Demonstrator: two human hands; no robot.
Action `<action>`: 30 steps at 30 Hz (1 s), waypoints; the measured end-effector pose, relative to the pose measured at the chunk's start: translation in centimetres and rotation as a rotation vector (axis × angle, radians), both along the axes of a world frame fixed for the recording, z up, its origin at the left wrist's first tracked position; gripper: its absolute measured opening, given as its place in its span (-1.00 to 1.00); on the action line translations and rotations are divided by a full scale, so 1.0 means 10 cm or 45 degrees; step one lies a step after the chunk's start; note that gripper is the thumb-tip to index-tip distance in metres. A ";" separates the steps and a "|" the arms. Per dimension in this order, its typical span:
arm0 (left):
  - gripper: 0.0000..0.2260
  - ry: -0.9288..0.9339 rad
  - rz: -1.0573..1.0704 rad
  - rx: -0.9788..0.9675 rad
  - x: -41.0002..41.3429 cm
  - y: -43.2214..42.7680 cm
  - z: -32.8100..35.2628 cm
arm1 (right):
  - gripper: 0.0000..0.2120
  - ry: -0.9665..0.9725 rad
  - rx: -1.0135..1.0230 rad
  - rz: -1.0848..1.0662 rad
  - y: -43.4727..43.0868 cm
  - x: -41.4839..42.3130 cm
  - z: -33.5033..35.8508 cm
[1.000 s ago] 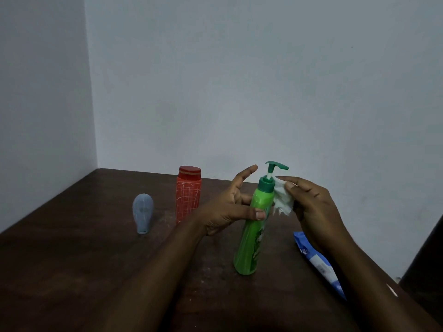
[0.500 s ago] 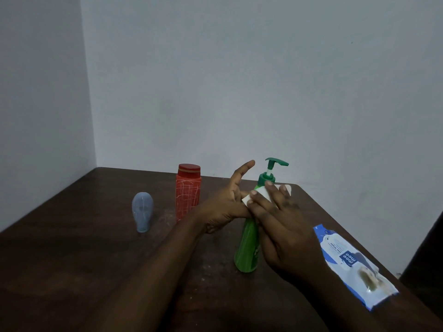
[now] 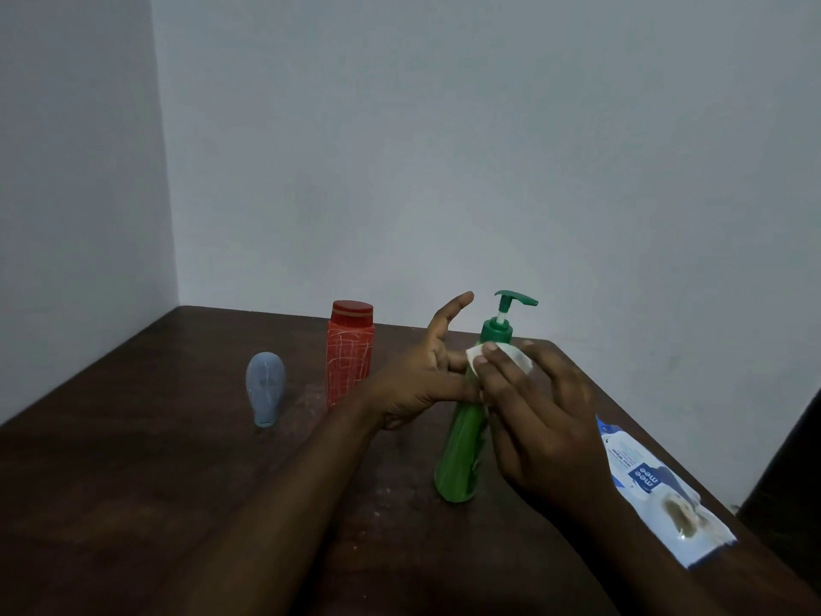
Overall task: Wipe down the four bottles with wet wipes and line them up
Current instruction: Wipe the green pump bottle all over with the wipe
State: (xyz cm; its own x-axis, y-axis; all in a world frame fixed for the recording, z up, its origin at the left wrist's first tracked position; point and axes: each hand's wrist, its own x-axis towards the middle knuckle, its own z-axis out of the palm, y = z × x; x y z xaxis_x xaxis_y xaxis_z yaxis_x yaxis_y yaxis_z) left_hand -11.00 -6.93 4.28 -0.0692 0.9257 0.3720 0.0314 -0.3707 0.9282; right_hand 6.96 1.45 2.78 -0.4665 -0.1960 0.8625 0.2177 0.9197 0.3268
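The green bottle (image 3: 460, 455) stands just right of the frame's centre, on the dark wooden table (image 3: 133, 482), leaning a little to the right at the top. Its dark green pump (image 3: 515, 299) points right.

The left hand (image 3: 417, 384) comes in from the lower left and holds this bottle just under the collar. The thumb lies across the front, other fingers curl toward the far side, and 1 finger sticks up straight and touches nothing.

The right hand (image 3: 542, 433) comes in from the lower right, its back to the camera. Its fingers (image 3: 502, 371) are bent over a white wipe (image 3: 520, 358) and press it against the bottle's shoulder, just below the collar. Bits of wipe show at the fingertips, left and right of the neck. The right thumb is hidden, so how it sits cannot be told.

Left of the left hand, at centre frame, the red bottle (image 3: 350, 353) stands upright, with a pale scratchy pattern and a red cap. It stands apart from the green one, and the left hand partly fills the gap between them.

Further left, well apart from the red one, the grey bottle (image 3: 265, 386) stands alone on its narrow end, its rounded wide end up.

In the lower right, a blue and white pack (image 3: 648, 482) lies flat near the table's right edge, beside the right forearm. The table sits in a corner of 2 plain pale walls (image 3: 444, 148) that fill the upper half of the frame.
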 end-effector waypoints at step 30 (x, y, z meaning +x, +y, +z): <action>-0.61 -0.222 0.240 0.169 0.16 0.13 0.09 | -0.71 0.279 -1.808 0.786 0.02 -0.20 0.17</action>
State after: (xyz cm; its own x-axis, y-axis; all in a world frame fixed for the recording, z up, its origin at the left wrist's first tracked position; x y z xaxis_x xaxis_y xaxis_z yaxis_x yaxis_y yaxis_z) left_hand -9.37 -5.65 5.14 -0.3090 0.8344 0.4565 -0.0448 -0.4922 0.8693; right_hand 4.94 1.62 4.47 -0.4692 0.7003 0.5380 -0.3702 0.3971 -0.8398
